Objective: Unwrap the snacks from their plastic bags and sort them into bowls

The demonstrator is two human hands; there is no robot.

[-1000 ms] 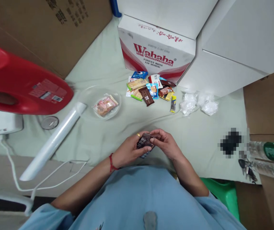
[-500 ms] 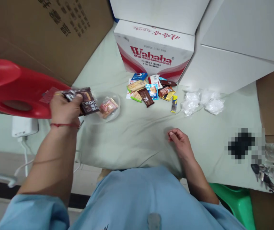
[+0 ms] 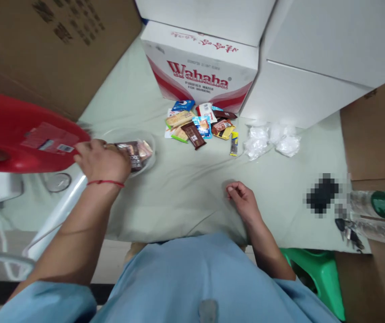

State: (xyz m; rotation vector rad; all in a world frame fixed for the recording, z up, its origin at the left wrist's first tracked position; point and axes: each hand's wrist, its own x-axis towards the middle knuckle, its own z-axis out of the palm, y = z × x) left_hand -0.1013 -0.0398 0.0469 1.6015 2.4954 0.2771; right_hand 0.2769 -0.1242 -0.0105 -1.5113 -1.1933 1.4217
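My left hand, with a red string at the wrist, is lowered over the left side of a clear plastic bowl. It grips a dark brown cocoa snack packet, which lies at the bowl's mouth; some of my fingers are hidden. Beside that packet in the bowl is a pinkish-wrapped snack. Resting on the cloth, my right hand is loosely curled with nothing visible in it. Beyond it lies a pile of wrapped snacks, including a brown bar and a small yellow-ended stick packet.
Crumpled clear plastic bags lie right of the snacks, before a Wahaha carton and white boxes. A red jug stands close to my left hand. At the right are keys, plastic bottles and a green stool.
My left hand has moved right and down with the cocoa packet, from beside the bowl to over it. My right hand stays in place; the view has shifted slightly.
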